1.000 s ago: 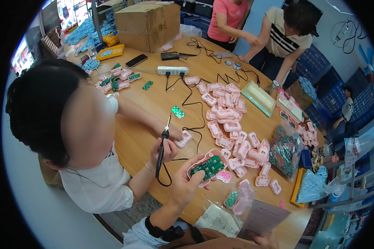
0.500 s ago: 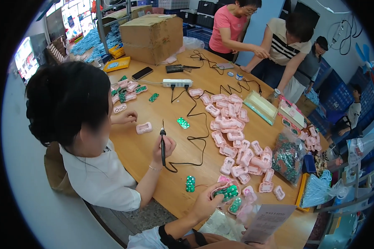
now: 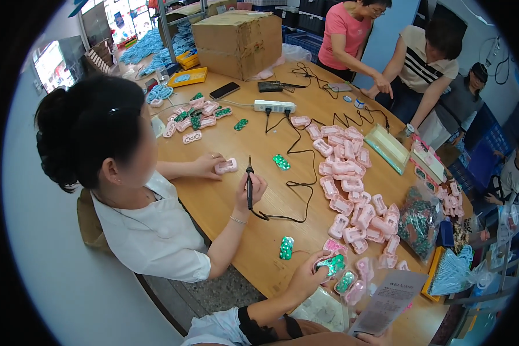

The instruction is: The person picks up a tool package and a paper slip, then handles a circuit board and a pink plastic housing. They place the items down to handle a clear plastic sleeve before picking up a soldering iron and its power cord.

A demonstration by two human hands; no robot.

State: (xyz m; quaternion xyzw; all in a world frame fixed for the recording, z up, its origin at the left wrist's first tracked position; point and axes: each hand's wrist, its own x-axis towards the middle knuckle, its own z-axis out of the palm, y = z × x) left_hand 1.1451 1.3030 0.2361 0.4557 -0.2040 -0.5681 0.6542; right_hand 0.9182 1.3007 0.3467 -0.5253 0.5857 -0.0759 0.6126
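My left hand (image 3: 307, 281) is closed around a pink plastic casing with a green circuit board (image 3: 333, 265) in it. My right hand (image 3: 376, 339), mostly cut off by the lower edge, grips a printed paper sheet (image 3: 391, 300). Just beyond the sheet lies another green board (image 3: 346, 281) among pink shells, partly under clear plastic. To the left of my left hand, a loose green board (image 3: 286, 248) with a thin wire rests on the table. A seated person at my left holds a soldering iron (image 3: 249, 187) upright and touches a pink casing (image 3: 226, 166).
Many pink casings (image 3: 352, 184) are heaped mid-table, beside a clear bag of green boards (image 3: 419, 222). A white power strip (image 3: 274, 106) trails black cords across the wood. A cardboard box (image 3: 239, 43) stands at the back. Two people (image 3: 343, 34) lean over the far side.
The view has swung left, so the table appears farther right. The seated person's free hand has reached the pink casing. My hands keep hold of the casing and the sheet.
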